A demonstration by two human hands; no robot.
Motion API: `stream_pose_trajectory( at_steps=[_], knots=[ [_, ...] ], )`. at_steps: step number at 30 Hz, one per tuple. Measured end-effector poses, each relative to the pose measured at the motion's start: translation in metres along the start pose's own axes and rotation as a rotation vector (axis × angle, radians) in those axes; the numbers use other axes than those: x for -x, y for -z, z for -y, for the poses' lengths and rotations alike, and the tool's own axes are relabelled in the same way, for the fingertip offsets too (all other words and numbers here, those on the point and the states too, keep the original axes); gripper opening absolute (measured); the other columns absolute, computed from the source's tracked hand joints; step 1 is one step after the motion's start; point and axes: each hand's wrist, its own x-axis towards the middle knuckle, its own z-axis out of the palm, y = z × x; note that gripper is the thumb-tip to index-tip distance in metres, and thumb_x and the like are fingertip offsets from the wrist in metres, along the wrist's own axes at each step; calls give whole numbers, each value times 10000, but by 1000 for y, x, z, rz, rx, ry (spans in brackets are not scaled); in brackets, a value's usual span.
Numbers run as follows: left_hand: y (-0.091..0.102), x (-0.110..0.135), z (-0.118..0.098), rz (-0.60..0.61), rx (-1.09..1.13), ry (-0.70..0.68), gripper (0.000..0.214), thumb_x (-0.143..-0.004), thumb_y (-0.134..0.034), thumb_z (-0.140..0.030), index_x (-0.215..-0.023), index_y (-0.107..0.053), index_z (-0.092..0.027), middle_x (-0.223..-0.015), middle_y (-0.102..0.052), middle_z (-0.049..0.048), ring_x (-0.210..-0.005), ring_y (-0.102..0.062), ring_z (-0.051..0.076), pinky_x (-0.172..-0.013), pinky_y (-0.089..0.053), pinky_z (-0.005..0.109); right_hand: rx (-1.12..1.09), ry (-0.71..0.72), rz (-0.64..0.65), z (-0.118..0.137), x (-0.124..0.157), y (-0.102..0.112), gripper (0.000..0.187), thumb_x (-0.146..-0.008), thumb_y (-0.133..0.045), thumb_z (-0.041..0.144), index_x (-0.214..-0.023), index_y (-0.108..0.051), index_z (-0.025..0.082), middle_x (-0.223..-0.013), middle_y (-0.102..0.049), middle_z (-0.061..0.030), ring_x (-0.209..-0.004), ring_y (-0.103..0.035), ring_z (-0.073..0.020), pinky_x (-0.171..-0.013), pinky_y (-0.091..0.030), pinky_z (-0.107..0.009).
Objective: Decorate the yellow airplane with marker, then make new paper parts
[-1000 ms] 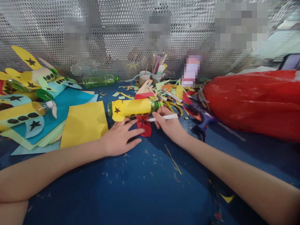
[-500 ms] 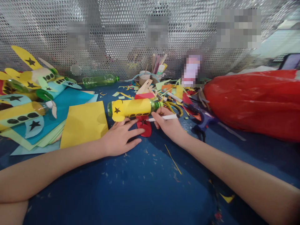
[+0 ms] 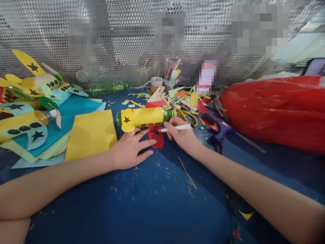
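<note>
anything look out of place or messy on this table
Mostly clutter: paper scraps lie strewn over the table behind the right hand, which holds a pen. A thin yellow strip lies alone beside that forearm. A green bottle lies on its side by the mesh. Nothing looks spilled or broken.

I'm looking at a craft workshop bench. The blue tabletop (image 3: pixel 157 203) is littered with paper scraps (image 3: pixel 177 96), and a stack of coloured sheets (image 3: pixel 91 134) lies on its left. Beside the stack sit finished bottle planes (image 3: pixel 30 88) with paper wings and black stars. Another yellow-wrapped bottle (image 3: pixel 143 117) lies in the middle, with a white marker (image 3: pixel 177 127) just beside it. Scissors (image 3: pixel 189 117), a glue gun (image 3: pixel 220 130) and a cup of sticks (image 3: pixel 156 84) are near. A perforated metal screen (image 3: pixel 122 40) backs the bench.
</note>
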Motion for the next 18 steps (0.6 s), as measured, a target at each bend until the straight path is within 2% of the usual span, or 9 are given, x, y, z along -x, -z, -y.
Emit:
stream_pose_trajectory(
  at_steps=[3,12,18],
  knots=[
    [0,0,0,5,-3,4,430,-982,-382,-481,-1350,-552,-338,-1498,-428,77,-1279,-406,349,-1029,-401,570,-17,-2,12,-1,0,0,296,-861,-591,348,-666,-399,237,-423,-489,86,-392,-418,-84,-467,-348,-238],
    [1,0,-1,7,-12,-1,426,-983,-390,-470,-1347,-556,-324,-1494,-432,87,-1281,-413,349,-1036,-397,574,-14,4,-3,-2,-1,-1,268,-864,-564,283,-658,-397,236,-415,-490,86,-394,-428,-87,-481,-354,-241],
    [2,0,-1,5,-6,-6,426,-982,-391,-471,-1348,-556,-326,-1501,-425,93,-1279,-416,353,-1030,-399,580,-18,-18,-48,-1,0,-1,260,-846,-564,261,-647,-397,239,-399,-482,88,-381,-436,-90,-462,-364,-238]
  ],
)
